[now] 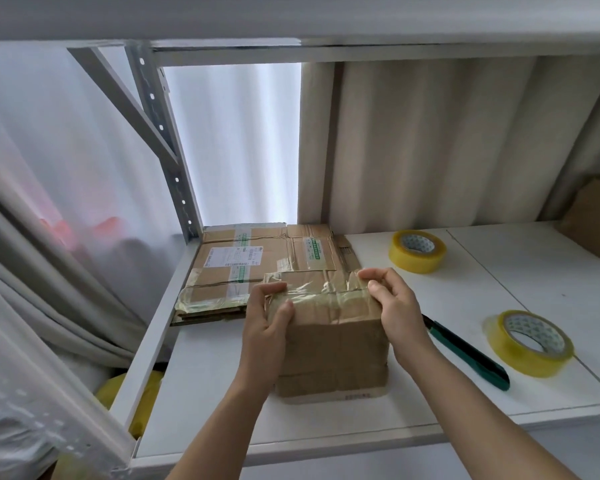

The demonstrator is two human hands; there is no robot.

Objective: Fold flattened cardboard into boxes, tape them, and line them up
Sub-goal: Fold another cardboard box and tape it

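Observation:
A small brown cardboard box (pixel 336 348) stands folded on the white shelf (pixel 413 407), its top covered with crinkled clear tape. My left hand (pixel 265 323) grips the box's top left corner, thumb on the front face and fingers over the top. My right hand (pixel 392 306) holds the top right edge, fingers curled onto the tape. Behind the box lies a stack of flattened cardboard (pixel 253 265) with labels and old tape.
Two yellow tape rolls lie on the shelf, one at the back (pixel 417 251) and one at the right (pixel 530 342). A green utility knife (pixel 468 351) lies between box and near roll. Another brown box (pixel 593 220) sits far right. A metal rack upright (pixel 163 143) stands left.

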